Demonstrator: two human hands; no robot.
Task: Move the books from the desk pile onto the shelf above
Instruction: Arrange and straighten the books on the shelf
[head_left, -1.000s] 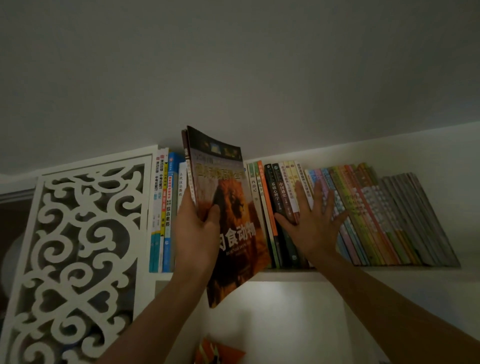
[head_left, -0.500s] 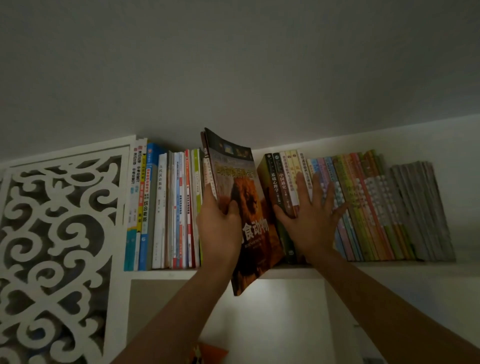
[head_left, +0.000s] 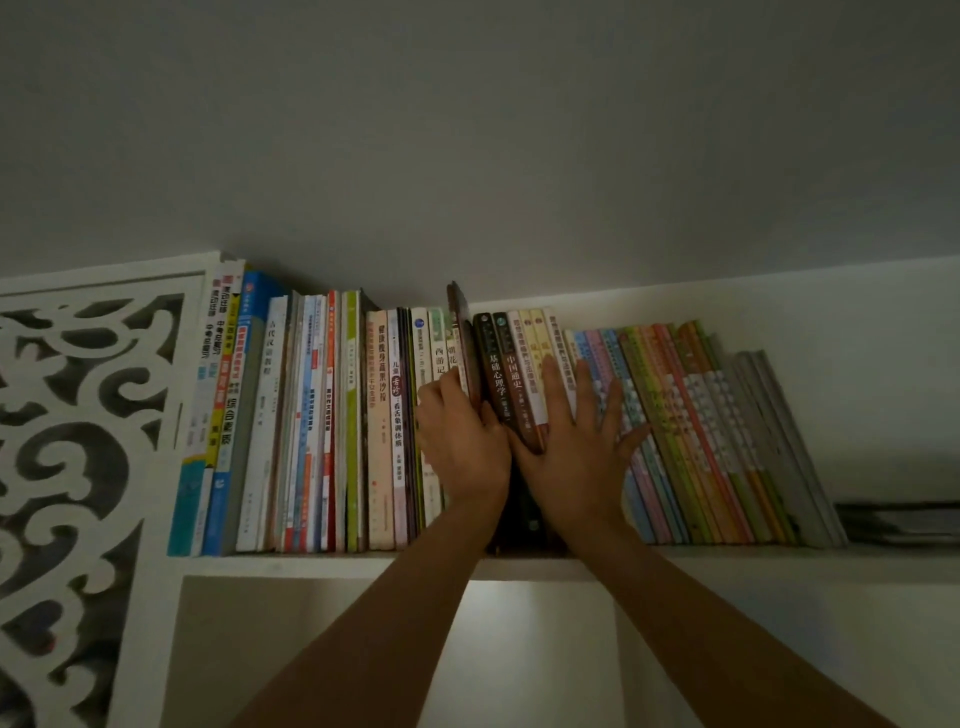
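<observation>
In the head view the dark book (head_left: 464, 343) stands upright, long axis toward twelve o'clock, wedged in the row on the shelf (head_left: 332, 564) just at one o'clock of the left hand (head_left: 462, 441), which grips its spine edge. The right hand (head_left: 576, 447), at three o'clock of it, presses flat and open against the neighbouring spines (head_left: 511, 374). Half a second earlier the book leaned out with its cover showing and its lower end below the shelf edge; now it sits almost fully in, needing only a last push.

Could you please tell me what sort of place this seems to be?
Probably a home study or bedroom: a white shelf near the ceiling, packed with books, beside a carved white panel.
</observation>
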